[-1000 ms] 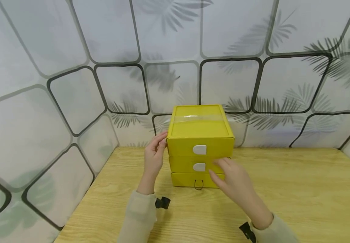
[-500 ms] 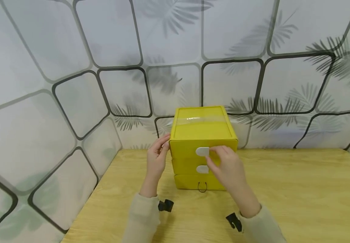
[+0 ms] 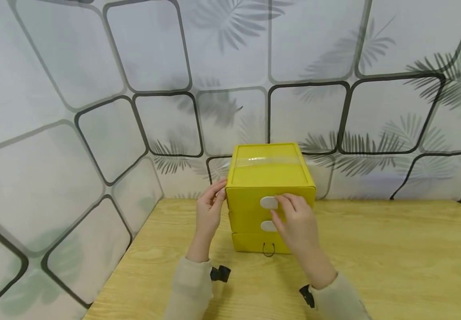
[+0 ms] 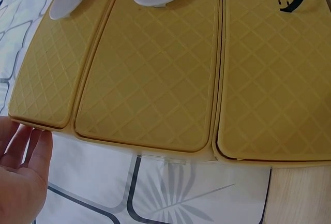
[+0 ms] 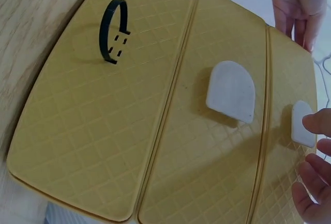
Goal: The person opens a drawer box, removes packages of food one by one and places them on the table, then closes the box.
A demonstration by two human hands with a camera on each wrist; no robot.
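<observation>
A yellow drawer unit with three stacked drawers stands on the wooden table. All its drawer fronts sit flush. On its left side, by the top drawer, my left hand rests with extended fingers, seen also at the lower left of the left wrist view. My right hand pinches the right end of the top drawer's white handle. The middle drawer's white handle is partly covered by the right hand in the head view. A thin black loop serves the bottom drawer.
Clear tape crosses the unit's top. Behind it stands a patterned wall with dark outlines and leaf prints. The wooden table extends to both sides. A black wrist strap piece sticks out by the left cuff.
My right hand has risen from beside the middle drawer's handle to the top drawer's handle and taken hold of it. The left hand stays at the unit's side. The view has shifted slightly.
</observation>
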